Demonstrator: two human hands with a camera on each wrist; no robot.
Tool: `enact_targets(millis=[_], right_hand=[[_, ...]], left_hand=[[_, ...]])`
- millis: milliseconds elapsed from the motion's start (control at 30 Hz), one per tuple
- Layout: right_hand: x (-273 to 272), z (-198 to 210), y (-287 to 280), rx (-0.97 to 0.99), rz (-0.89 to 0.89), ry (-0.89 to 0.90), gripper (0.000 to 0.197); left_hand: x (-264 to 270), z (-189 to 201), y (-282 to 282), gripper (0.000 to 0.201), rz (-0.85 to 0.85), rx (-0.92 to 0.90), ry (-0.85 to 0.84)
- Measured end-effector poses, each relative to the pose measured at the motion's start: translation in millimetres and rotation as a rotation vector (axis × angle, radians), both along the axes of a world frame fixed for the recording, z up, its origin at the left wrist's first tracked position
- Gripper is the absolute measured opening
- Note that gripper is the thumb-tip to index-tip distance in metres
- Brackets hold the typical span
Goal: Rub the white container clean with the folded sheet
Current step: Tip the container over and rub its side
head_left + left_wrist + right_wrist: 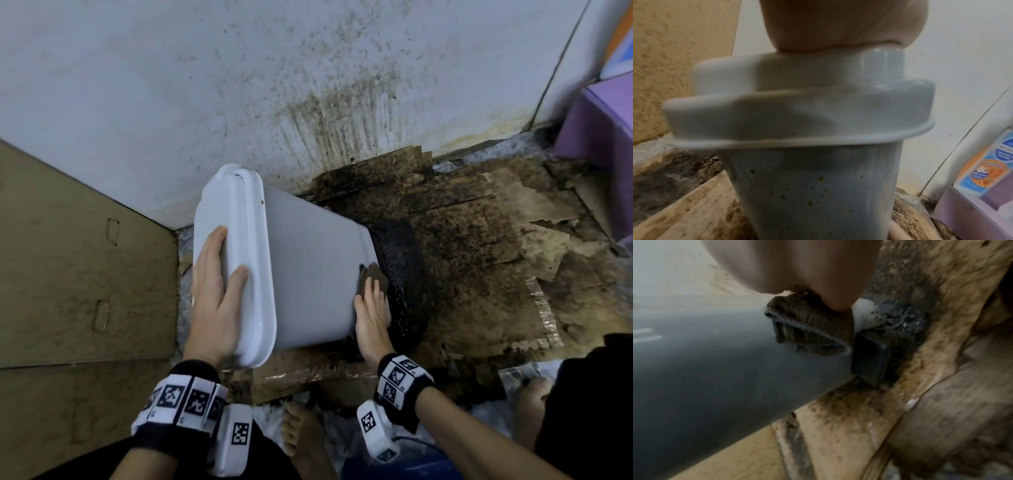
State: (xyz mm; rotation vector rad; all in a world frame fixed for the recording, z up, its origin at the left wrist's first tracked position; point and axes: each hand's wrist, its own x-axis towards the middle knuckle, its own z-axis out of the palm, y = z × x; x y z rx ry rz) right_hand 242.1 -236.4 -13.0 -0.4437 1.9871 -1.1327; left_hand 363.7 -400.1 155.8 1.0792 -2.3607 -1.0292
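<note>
The white container lies tilted on its side, with its lid toward me and its grimy black base on the floor. My left hand rests on the lid with straight, spread fingers and steadies it. My right hand lies flat on the container's side near the base and presses a folded, dirty brown sheet against it. In the right wrist view the sheet sits under my fingers on the grey wall, beside a black foot. The left wrist view shows brown specks on the container.
A stained white wall stands behind. Soiled, wet cardboard covers the floor to the right, and brown cardboard stands at the left. A purple box is at the far right. My bare foot is below the container.
</note>
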Motion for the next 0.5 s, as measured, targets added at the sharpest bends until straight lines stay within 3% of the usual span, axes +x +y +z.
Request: enact_targets(millis=[133,367,500], right_hand=[[10,37,-17,-0.113,-0.093,-0.065,0.053],[46,110,-37,-0.398,0.090,0.010,0.050],[45,102,-26,-0.429,0.140,0.234,0.049]], left_hand=[[-3,0,3,0.062,-0.006,-0.021,0.003],[-3,-1,2,0.062,-0.009,-0.052,-0.018],[-3,-1,4,0.063,-0.011,-0.037,-0.028]])
